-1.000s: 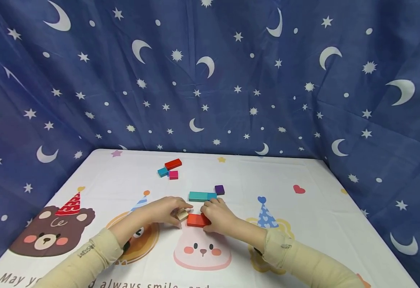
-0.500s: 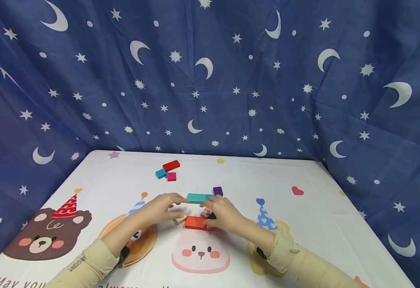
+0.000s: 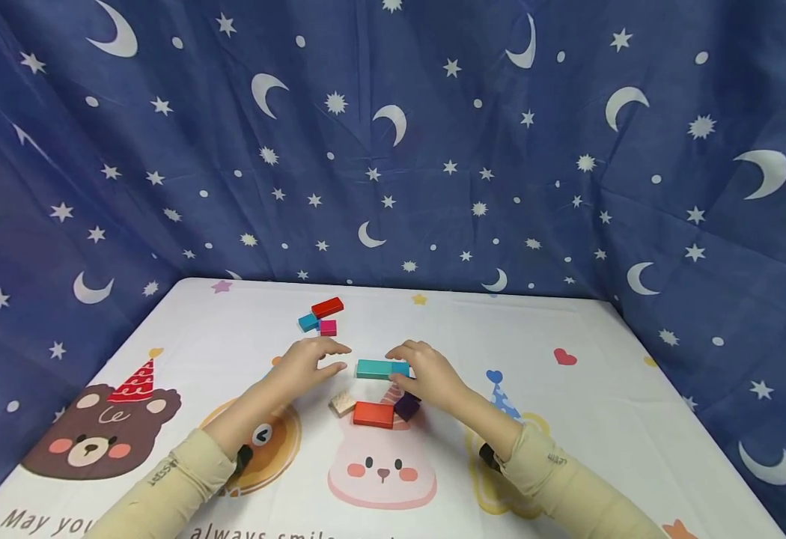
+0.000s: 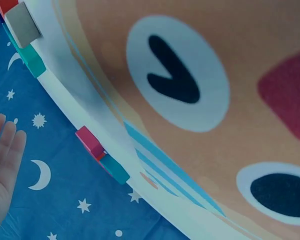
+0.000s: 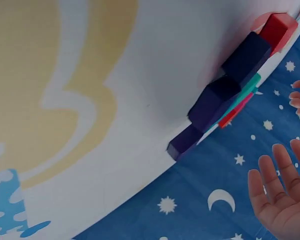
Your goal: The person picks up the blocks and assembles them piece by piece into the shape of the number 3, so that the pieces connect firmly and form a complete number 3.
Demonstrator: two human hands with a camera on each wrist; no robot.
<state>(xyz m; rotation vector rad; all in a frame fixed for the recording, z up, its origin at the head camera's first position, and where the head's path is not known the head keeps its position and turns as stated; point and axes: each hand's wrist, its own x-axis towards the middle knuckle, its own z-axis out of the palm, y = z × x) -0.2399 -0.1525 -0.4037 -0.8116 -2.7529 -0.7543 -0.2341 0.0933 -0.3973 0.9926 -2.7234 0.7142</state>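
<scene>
In the head view my left hand (image 3: 302, 367) hovers left of a long teal block (image 3: 374, 369), fingers spread and holding nothing. On the other side, my right hand (image 3: 432, 374) reaches with loose fingers over a blue block (image 3: 400, 367) joined to the teal one's right end. Nearer me a red block (image 3: 373, 415) lies between a tilted beige block (image 3: 342, 404) and a dark purple block (image 3: 407, 406). The right wrist view shows my right fingers (image 5: 276, 175) extended, apart from several dark blocks. My left palm (image 4: 2, 170) shows flat in the left wrist view.
Farther back on the white printed tablecloth (image 3: 501, 337) lie a red block (image 3: 328, 308), a blue block (image 3: 308, 323) and a pink block (image 3: 328, 328), clustered together. A blue curtain (image 3: 433, 224) with moons and stars rises behind the table.
Both hands have left the red block's row and moved back to either end of the teal and blue pair. A dark purple block now shows at the red block's right end.
</scene>
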